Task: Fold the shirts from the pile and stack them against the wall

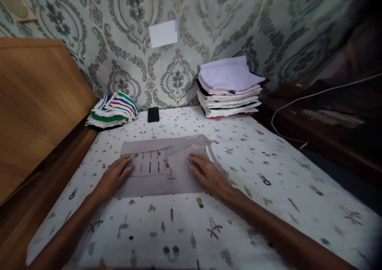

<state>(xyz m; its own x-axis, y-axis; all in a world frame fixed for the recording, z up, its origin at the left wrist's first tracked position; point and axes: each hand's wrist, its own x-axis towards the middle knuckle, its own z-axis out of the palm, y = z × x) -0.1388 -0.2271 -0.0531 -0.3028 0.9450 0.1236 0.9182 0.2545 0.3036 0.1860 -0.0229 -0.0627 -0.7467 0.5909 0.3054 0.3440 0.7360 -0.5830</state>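
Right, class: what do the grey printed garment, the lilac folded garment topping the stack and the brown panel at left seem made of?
Grey printed garment: probably fabric, matt, judging by its soft creases.
Lilac folded garment: likely cloth, matt, with a soft, uneven edge.
Brown panel: wood or wood-look laminate, smooth, with grain lines.

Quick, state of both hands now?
Left hand: open, at the left edge of the grey garment.
Right hand: open, over the garment's right part.

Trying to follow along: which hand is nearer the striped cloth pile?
Left: the left hand is in front of the striped cloth pile; the right hand is farther to the right.
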